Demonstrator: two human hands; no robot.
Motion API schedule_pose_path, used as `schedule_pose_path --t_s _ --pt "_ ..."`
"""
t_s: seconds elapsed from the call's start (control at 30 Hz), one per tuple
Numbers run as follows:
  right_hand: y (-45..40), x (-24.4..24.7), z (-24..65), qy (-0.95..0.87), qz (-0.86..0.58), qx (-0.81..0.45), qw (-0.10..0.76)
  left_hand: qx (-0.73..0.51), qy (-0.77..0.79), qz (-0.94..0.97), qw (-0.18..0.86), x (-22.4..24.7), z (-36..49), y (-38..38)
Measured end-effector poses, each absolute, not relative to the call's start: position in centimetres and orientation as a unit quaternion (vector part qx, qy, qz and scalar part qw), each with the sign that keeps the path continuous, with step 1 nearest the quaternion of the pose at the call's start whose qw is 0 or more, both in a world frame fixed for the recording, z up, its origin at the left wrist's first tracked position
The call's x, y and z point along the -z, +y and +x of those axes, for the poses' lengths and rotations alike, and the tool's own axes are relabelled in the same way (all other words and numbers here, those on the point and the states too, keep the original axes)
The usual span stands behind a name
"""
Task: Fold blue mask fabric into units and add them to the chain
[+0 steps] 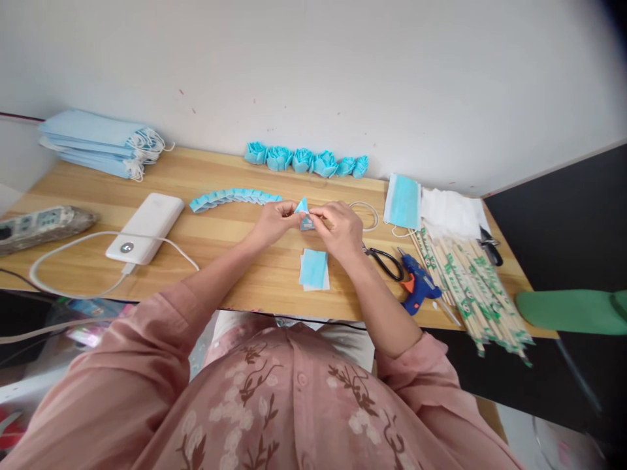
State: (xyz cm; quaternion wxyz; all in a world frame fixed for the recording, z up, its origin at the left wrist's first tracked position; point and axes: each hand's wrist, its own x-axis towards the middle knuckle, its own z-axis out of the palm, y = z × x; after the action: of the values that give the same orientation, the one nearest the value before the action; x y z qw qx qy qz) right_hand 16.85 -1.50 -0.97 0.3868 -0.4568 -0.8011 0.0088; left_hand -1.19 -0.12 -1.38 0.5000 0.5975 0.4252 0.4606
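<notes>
My left hand [274, 220] and my right hand [341, 225] meet over the table, fingertips closed on a small folded piece of blue mask fabric [302, 206] whose top comes to a point. Under the fingers sits a small box-like thing [307, 224], partly hidden. Just in front lie cut blue and white fabric pieces [314, 269]. A curved row of folded blue petals [235, 196] stretches left of my left hand. Along the wall stand several blue fabric roses [302, 160].
At right are a blue glue gun [418, 284], black-handled scissors [386, 263], a tape ring [375, 215], a face mask [403, 201], white sheets [453, 212] and wrapped chopsticks [477, 287]. At left: stacked masks [93, 140], a power bank [147, 228] with cable, and a power strip [46, 225].
</notes>
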Motion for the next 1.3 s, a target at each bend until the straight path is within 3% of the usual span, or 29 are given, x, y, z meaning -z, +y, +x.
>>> schedule_pose_path --t_s 0.63,1.07,1.23,1.3 --pt "-1.7 0.7 16.9 -0.801 -0.46 -0.035 0.382 -0.464 0.416 0.597 0.506 1.3 -1.3 0.0" --pt "-1.2 0.6 17.2 -0.745 -0.507 -0.076 0.427 -0.462 0.406 0.578 0.537 0.7 -1.3 -0.2" --pt "-1.0 -2.1 19.7 -0.662 -0.57 -0.05 0.484 -0.469 0.42 0.551 0.547 0.8 -1.4 -0.1" --pt "-3.1 -4.5 20.4 -0.695 -0.559 -0.027 0.452 -0.473 0.421 0.542 0.552 0.9 -1.4 0.0"
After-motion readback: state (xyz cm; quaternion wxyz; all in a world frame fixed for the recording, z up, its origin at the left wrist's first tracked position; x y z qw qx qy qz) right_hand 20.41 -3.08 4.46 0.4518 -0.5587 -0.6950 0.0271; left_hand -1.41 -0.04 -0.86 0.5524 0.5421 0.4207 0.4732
